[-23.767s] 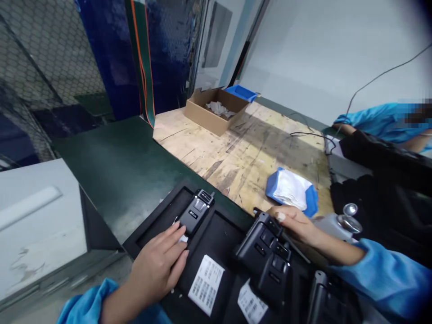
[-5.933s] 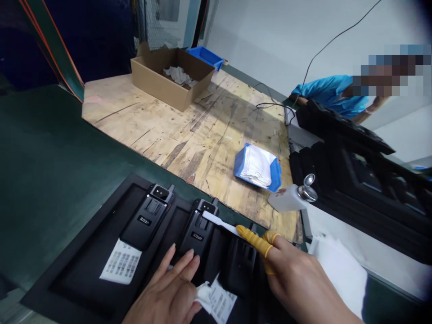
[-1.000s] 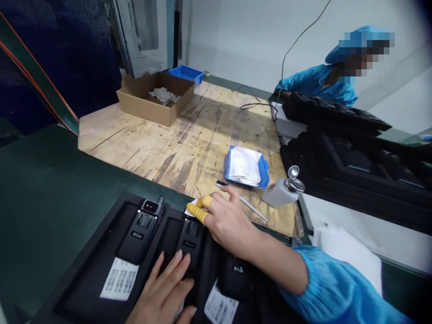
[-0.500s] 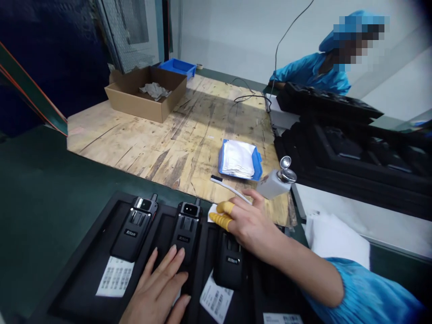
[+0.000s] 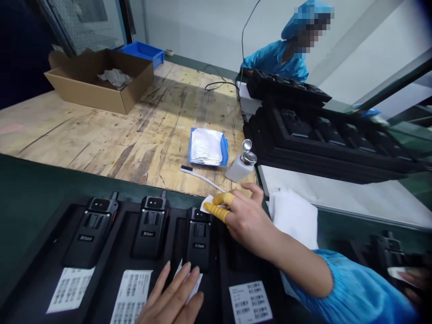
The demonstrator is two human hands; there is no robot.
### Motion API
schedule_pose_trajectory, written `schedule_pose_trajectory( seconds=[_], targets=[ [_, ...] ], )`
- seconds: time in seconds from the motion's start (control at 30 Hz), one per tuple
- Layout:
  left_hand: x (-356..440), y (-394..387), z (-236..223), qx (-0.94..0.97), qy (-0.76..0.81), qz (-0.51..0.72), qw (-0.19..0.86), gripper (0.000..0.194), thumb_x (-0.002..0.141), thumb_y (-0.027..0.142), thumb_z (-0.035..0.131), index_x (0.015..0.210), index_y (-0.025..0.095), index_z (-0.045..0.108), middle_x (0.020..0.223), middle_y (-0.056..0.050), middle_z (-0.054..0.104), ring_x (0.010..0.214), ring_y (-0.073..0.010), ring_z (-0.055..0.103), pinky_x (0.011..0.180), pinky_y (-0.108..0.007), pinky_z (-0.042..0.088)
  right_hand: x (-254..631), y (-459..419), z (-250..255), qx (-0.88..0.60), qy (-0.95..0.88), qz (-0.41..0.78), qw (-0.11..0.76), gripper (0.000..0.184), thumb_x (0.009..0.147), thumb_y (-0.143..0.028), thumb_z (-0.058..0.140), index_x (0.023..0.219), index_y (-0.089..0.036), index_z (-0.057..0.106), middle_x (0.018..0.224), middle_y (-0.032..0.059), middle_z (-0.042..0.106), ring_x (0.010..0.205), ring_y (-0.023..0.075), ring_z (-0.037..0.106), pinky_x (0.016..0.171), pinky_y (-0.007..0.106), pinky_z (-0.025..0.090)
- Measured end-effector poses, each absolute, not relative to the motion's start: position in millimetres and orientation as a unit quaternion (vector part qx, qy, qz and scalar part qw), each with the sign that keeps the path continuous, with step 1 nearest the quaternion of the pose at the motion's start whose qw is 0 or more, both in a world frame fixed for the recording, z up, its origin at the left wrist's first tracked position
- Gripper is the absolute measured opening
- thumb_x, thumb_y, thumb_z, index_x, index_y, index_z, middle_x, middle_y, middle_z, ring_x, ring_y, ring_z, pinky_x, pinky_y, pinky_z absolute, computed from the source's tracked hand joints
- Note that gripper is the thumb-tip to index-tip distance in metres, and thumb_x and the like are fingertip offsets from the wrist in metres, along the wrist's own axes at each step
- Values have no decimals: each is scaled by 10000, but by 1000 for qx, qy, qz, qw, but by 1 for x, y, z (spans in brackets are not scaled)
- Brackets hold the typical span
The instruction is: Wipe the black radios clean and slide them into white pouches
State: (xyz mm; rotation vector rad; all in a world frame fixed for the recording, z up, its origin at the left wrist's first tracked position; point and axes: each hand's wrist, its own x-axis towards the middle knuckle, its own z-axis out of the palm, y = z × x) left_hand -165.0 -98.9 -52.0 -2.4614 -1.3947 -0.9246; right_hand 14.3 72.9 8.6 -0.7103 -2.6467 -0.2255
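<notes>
Between the yellow-covered fingers of my right hand is a folded white wipe, pressed at the top of a black two-way radio marked Riton. My left hand lies with its fingers stretched out at that radio's lower end, over a white barcode label that it partly hides. Two similar radios, one in the middle and one at the left, lie back up in the black foam tray. Under my right wrist the tray's fourth slot is mostly hidden; a label sheet lies below it.
Beyond the tray are a white brush, a pump bottle and a blue bin of wipes. A cardboard box stands far left. Stacked foam trays and a co-worker are at right. Another person's hand shows lower right.
The view has swung right, so things sit further left. My left hand has shifted from the middle radio to the third one's lower end. My right hand still holds the wipe at the third radio's top.
</notes>
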Motion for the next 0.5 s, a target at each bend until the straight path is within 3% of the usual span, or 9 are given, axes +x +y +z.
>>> schedule_pose_trajectory(
  seconds=[0.1, 0.3, 0.5],
  targets=[
    [-171, -94, -39, -858, -452, -234, 70, 277, 962, 244, 382, 998, 205, 654, 1171, -2, 663, 1169, -112, 551, 1157, -307, 179, 0, 69, 5, -205, -957, -63, 196, 259, 892, -95, 468, 802, -212, 681, 833, -13, 633, 791, 136, 483, 979, 415, 148],
    [-176, -91, -30, -859, -455, -227, 58, 281, 962, 238, 389, 986, 207, 667, 1150, 22, 673, 1139, -91, 569, 1154, -277, 174, 5, 68, 1, -169, -965, -49, 196, 347, 897, -105, 460, 591, -191, 599, 773, -11, 616, 780, 145, 472, 980, 437, 131],
    [-175, -88, -35, -883, -420, -177, 112, 273, 937, 189, 389, 997, 195, 655, 1139, -10, 679, 1082, -129, 615, 1162, -378, 116, 27, 66, 0, -201, -953, -59, 218, 330, 937, -94, 385, 769, -197, 650, 790, -26, 652, 737, 121, 485, 968, 403, 166]
  ],
)
